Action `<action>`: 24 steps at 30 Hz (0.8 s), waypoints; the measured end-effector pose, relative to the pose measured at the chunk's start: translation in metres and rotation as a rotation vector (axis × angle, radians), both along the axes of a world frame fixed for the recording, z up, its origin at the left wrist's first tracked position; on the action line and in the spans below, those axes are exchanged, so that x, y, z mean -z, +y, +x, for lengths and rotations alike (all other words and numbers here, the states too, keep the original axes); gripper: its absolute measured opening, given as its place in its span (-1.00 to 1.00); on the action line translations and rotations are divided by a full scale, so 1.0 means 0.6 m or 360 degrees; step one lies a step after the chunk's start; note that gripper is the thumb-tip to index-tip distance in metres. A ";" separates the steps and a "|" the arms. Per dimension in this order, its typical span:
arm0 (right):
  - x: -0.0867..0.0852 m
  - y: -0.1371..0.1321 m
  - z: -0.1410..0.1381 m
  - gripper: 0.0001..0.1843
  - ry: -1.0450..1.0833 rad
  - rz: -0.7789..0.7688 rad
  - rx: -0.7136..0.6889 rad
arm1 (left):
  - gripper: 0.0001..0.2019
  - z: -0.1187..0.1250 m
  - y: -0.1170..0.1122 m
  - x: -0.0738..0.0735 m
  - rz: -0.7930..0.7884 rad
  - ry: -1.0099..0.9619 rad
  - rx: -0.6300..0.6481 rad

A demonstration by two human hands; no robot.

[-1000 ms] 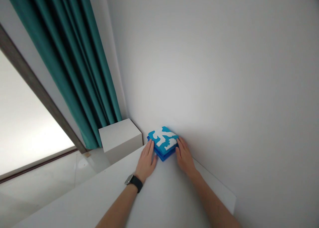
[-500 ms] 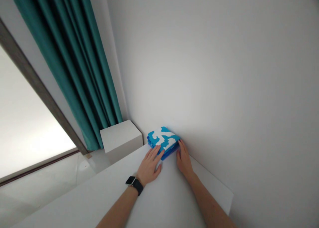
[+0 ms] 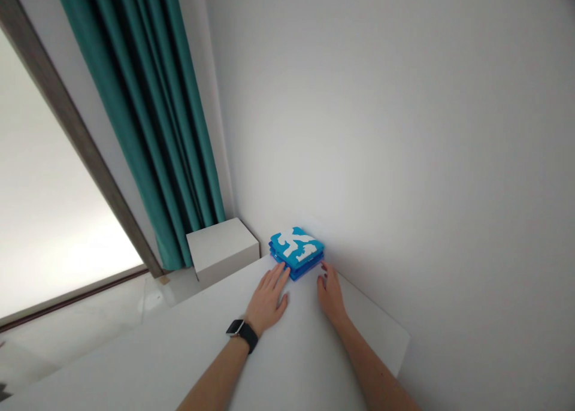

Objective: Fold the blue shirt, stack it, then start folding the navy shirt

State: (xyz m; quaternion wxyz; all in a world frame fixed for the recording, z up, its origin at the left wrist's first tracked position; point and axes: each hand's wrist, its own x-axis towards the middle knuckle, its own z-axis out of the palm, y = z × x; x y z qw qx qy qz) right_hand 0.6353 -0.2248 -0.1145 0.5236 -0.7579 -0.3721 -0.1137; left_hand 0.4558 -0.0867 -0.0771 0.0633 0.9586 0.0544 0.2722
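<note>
A small stack of folded blue cloth or bags (image 3: 297,249), with a white pattern on its top face, lies at the far corner of the white tabletop (image 3: 296,351), against the wall. My left hand (image 3: 266,297), with a black watch on its wrist, rests at the near left side of the stack. Its fingers are stretched out, the tips at the stack's lower edge. Just off the near right corner is my right hand (image 3: 331,292), fingers apart and slightly bent, holding nothing. Whether either hand's fingertips still touch the stack is hard to tell.
Beyond the table's far left edge stands a lower white cabinet (image 3: 223,243). A green curtain (image 3: 153,123) hangs behind it, beside a bright window or door with a brown frame (image 3: 90,153). A pale wall (image 3: 381,129) borders the table on the right.
My hands have drawn back slightly from the stack; the left fingers have slid off its top and the right fingers have left its side. The camera view has shifted a little.
</note>
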 end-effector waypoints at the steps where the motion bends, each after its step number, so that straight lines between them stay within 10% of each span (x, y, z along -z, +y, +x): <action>1: -0.001 -0.002 -0.007 -0.52 -0.0004 0.0003 -0.0016 | -0.33 -0.006 -0.003 0.000 -0.0003 -0.0001 -0.0011; 24: -0.019 0.013 -0.145 -0.58 -0.0288 -0.0196 -0.0239 | -0.66 -0.122 -0.041 0.002 -0.0155 0.0165 -0.0605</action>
